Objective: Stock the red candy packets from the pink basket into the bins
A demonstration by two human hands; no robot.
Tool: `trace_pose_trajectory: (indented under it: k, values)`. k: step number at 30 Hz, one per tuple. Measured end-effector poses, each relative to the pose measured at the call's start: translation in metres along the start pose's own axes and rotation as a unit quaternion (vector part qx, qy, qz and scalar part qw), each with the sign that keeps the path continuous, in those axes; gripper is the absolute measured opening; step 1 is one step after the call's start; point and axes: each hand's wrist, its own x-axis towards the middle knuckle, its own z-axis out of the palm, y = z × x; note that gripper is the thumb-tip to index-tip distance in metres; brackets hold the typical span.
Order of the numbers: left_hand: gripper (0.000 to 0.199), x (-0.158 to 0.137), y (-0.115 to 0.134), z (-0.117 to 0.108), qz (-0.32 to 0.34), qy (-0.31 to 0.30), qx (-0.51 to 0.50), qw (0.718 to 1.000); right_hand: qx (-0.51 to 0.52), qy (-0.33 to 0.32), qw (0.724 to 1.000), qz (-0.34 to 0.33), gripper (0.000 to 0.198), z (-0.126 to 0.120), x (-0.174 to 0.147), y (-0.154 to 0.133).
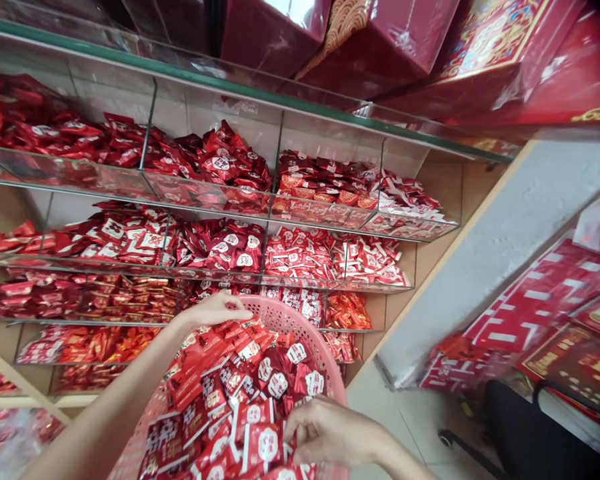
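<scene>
- We steady a pink basket (300,327) with our left hand (220,308), whose fingers curl over the far rim, seemingly to keep the load level in front of the shelves.
- Our right hand (330,433) rests at the near right of the heap, fingers pinched together on the edge of a red packet; how firmly it grips, we cannot tell.
- The red wrapped sweets (240,393) fill the basket to the brim, lying between our two hands, touching the right one and just near of the left.
- Beyond the basket stand clear acrylic shelf bins (280,167), tiered and divided, each compartment holding its own kind of red sweet, apparently sorted by wrapper.
- Large red gift boxes (380,40) sit stacked on top of the shelf unit, at the far edge of the scene.
- To the right, more red boxes (540,307) lean in a blurred stack beside a pale wall, well apart from both hands, with a dark chair (525,427) near them.
</scene>
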Motion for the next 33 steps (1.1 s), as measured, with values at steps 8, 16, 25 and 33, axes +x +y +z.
trace_pose_trajectory:
  k: [8, 16, 25, 33]
  values:
    - [0.044, 0.000, -0.005, 0.001, -0.015, 0.014, 0.017, 1.000, -0.085, 0.154, 0.980, -0.092, 0.016, -0.061, 0.017, -0.036]
    - [0.048, -0.002, -0.003, 0.001, -0.019, 0.020, 0.035, 0.999, -0.112, 0.485, 0.867, 0.005, 0.035, -0.163, 0.134, -0.066]
    - [0.047, -0.001, -0.013, 0.002, -0.014, 0.035, 0.031, 0.999, -0.056, 0.487, 0.862, 0.126, 0.032, -0.199, 0.195, -0.073]
    - [0.048, 0.001, -0.021, 0.002, -0.003, 0.037, 0.029, 0.999, 0.046, 0.421, 0.901, 0.090, 0.025, -0.197, 0.181, -0.067]
